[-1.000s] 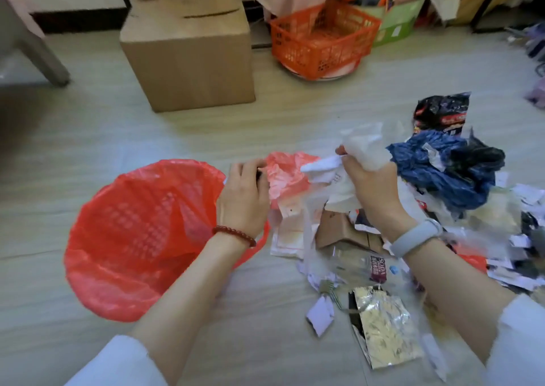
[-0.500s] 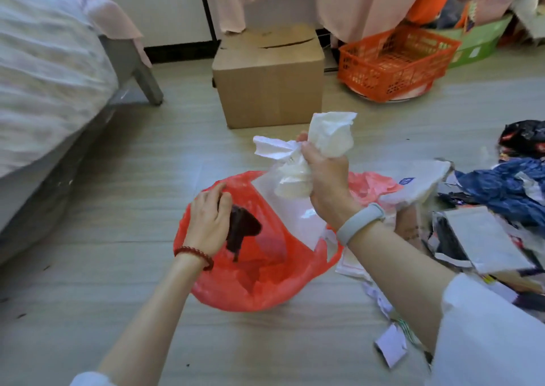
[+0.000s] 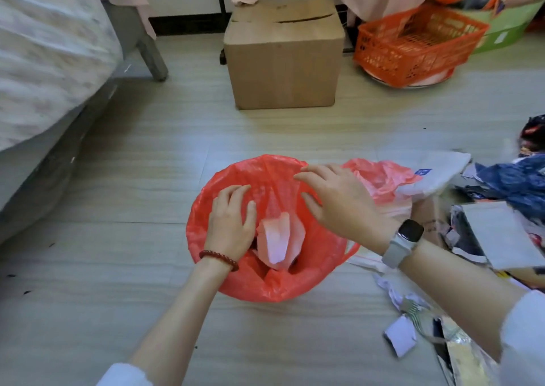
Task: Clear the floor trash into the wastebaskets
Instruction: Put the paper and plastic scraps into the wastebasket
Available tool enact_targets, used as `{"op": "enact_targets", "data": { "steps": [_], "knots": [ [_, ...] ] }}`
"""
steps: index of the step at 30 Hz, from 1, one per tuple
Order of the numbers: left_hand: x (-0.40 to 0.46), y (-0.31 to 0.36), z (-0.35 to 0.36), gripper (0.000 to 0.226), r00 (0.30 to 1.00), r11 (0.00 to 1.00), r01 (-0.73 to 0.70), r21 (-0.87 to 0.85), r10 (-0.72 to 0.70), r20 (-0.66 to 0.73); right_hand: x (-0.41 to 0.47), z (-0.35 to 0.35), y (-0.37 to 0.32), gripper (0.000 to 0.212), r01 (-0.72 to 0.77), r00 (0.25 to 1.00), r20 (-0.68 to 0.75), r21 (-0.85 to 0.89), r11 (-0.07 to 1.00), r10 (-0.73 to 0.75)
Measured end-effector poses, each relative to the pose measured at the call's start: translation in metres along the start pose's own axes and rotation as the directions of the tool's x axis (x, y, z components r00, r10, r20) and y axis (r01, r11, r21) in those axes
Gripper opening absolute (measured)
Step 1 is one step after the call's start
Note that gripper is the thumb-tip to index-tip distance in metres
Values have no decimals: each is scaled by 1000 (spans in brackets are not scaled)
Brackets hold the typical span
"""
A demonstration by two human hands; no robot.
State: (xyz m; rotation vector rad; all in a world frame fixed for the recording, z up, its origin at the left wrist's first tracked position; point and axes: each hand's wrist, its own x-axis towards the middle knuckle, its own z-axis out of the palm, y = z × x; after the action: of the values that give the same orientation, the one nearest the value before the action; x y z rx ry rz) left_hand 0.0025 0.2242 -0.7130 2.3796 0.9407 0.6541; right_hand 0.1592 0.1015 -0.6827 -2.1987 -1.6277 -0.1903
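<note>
The right hand no longer grips the white paper; it now lies inside the red bag. Both hands are empty, the left hand at 9 o'clock of the paper.

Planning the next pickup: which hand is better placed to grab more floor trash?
Probably the right hand: open, empty, and nearest the trash pile on its side. The left hand is down inside the red bag.

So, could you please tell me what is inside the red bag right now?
A pale crumpled wad lies in the red bag, beside the left hand. Anything beneath the wad or that hand is covered.
</note>
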Motion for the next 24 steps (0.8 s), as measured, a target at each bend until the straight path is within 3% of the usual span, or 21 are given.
{"op": "enact_targets", "data": {
  "steps": [2, 4, 5, 7, 9, 12, 16, 18, 21, 24],
  "knots": [
    [0, 0, 9, 38, 989, 998, -1, 66, -9, 145, -5, 9, 8, 41, -31, 958, 278, -119, 992, 63],
    [0, -1, 16, 42, 935, 987, -1, 160, -56, 351, -15, 20, 11, 36, 16, 875, 483, -43, 999, 6],
    [0, 0, 18, 42, 907, 984, -18, 179, -59, 416, -19, 21, 11, 33, 36, 870, 490, 34, 999, -47],
    [1, 10, 20, 38, 913, 990, -50, 128, -6, 408, -25, 12, 16, 31, -16, 947, 317, 217, 976, -55],
    [-1, 32, 22, 33, 958, 995, -85, 49, 68, 277, -35, -2, 28, 28, -115, 987, 146, 348, 930, 67],
    [-14, 80, 37, 28, 955, 962, -269, -55, 274, 118, -67, -23, 57, 28, -286, 957, 143, 334, 898, 251],
    [-54, 135, 90, 26, 751, 758, -605, -243, 645, 142, -150, -32, 103, 31, -489, 851, 314, 185, 852, 420],
    [-78, 142, 129, 25, 651, 716, -633, -294, 698, 299, -202, -26, 121, 33, -584, 753, 416, 66, 809, 509],
    [-114, 130, 186, 40, 503, 823, -539, -179, 484, 716, -280, -3, 135, 36, -645, 588, 556, -116, 755, 587],
    [-141, 108, 230, 57, 348, 760, -649, -31, 333, 876, -336, 27, 136, 54, -563, 494, 658, -255, 786, 568]
  ]
}}
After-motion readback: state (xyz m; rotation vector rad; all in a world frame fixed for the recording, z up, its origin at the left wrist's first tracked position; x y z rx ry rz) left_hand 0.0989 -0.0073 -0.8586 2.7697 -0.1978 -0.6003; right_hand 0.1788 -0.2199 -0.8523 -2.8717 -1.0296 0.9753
